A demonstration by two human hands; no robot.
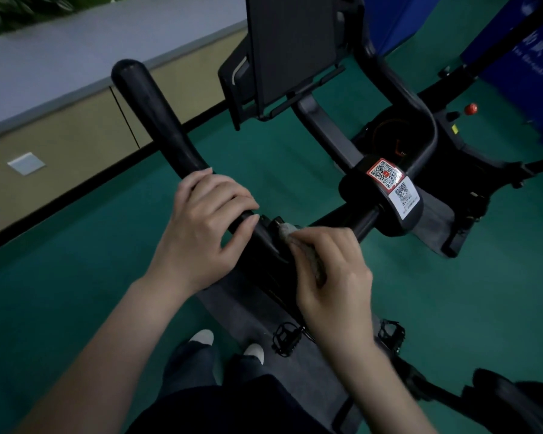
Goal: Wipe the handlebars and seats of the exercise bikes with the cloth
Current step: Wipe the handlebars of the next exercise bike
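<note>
A black exercise bike fills the middle of the head view. Its left handlebar (152, 111) runs up and to the left from the crossbar. My left hand (206, 223) grips that bar at its lower end, fingers curled over it. My right hand (333, 274) holds a grey cloth (290, 234) and presses it on the handlebar joint just right of my left hand. Most of the cloth is hidden under my fingers. The right handlebar (398, 89) curves away at the upper right. The black seat (514, 399) shows at the bottom right corner.
A dark screen (290, 42) stands above the bars. QR-code stickers (392, 183) sit on the stem. A red knob (470, 108) is at right, pedals (284, 338) below. Green floor, a beige wall at left, blue panels (521, 57) at upper right. My feet (226, 343) stand left of the frame.
</note>
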